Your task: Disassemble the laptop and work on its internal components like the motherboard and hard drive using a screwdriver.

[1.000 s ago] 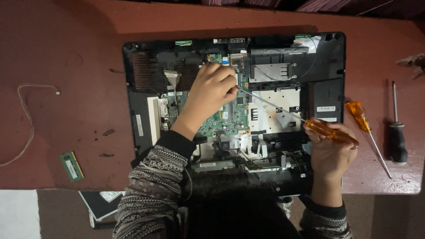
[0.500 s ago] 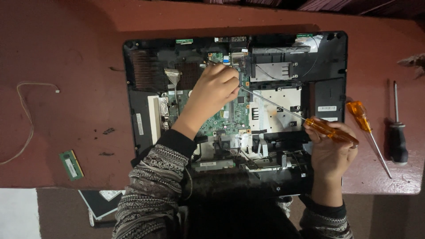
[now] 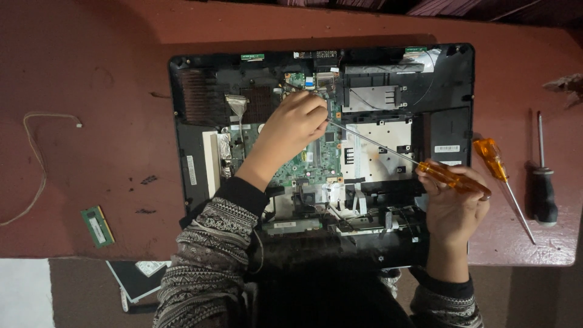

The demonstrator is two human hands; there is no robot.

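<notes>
A reddish-brown tabletop (image 3: 91,73) carries an opened black plastic laptop chassis (image 3: 449,79), its cover off and its insides showing. Inside the chassis, a green circuit board (image 3: 316,161) lies left of centre, beside a silver metal plate (image 3: 376,146) to its right.

The left hand (image 3: 291,130), reaching out of a grey patterned knit sleeve (image 3: 206,255), rests on the upper part of the circuit board with its fingers curled together around the tip end of a long orange-handled screwdriver (image 3: 425,167). The right hand (image 3: 452,209) grips that screwdriver's translucent handle, fingers wrapped round it, over the chassis's right side; the thin steel shaft slants up-left across the silver plate to the left hand.

On the bare table right of the chassis lie a second orange-handled screwdriver (image 3: 501,176) and, just beyond it, a black-handled screwdriver (image 3: 543,182). Far left lie a small green memory module (image 3: 97,226) and a thin pale wire (image 3: 36,164).
</notes>
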